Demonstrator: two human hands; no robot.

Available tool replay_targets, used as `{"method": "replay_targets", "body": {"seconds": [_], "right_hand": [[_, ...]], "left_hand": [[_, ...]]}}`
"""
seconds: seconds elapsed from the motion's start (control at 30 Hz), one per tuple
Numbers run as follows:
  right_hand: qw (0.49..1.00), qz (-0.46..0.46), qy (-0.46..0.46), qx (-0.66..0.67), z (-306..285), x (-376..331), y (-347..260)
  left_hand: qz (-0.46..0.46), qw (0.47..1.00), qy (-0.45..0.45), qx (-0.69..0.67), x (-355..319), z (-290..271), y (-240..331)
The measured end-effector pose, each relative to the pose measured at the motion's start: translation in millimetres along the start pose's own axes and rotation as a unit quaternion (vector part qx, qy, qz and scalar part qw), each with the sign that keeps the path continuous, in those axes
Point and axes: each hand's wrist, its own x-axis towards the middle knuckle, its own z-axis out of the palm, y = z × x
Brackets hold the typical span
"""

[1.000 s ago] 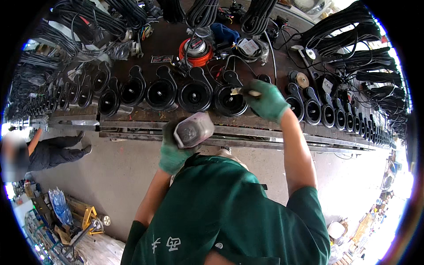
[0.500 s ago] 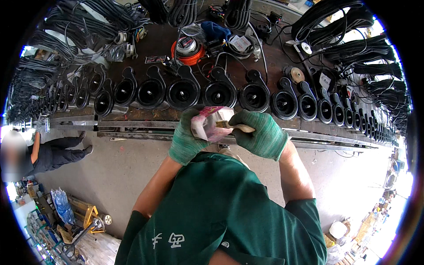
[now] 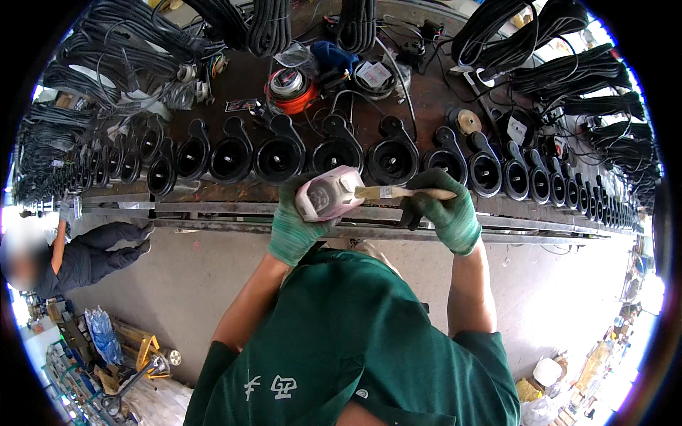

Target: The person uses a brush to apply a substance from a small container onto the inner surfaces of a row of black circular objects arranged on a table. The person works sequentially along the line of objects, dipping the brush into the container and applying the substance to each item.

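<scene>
My left hand (image 3: 295,221), in a green knit glove, is closed around a cut-open whitish-pink plastic container (image 3: 329,195), its opening turned partly up. In my gloved right hand (image 3: 446,213) is a paintbrush (image 3: 408,192), gripped by its pale wooden handle. The brush lies nearly level and its bristle end is at the container's right rim. Just beyond both hands, black round housings (image 3: 393,159), each with a curved arm and a small metal stud in the middle, stand in a long row along the bench edge.
Coiled black cables (image 3: 270,28) line the back of the dark bench (image 3: 234,78). An orange ring-shaped part (image 3: 293,101), a blue cloth (image 3: 334,57) and a tan spool (image 3: 468,121) lie behind the housings. Another person (image 3: 92,248) is at the far left; a yellow pallet jack (image 3: 148,355) stands lower left.
My right hand has moved right and drawn the brush partly out of the container. The container has tilted, so its inside shows more. The bench has shifted slightly left in view.
</scene>
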Motion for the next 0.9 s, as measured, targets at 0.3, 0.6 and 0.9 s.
{"method": "replay_targets", "body": {"seconds": [0.3,0.6,0.9], "right_hand": [[0.979,0.028,0.127,0.156,-56.2,12.1,43.1],[0.968,0.048,0.075,-0.236,-70.3,80.2,76.3],[0.921,0.031,-0.147,-0.359,-47.2,135.5,51.6]], "left_hand": [[-0.026,0.999,0.024,-0.013,2.3,16.6,-11.7],[-0.081,0.993,0.058,-0.071,-21.2,33.6,1.4],[-0.12,0.982,0.141,-0.036,-80.2,31.2,5.6]]}}
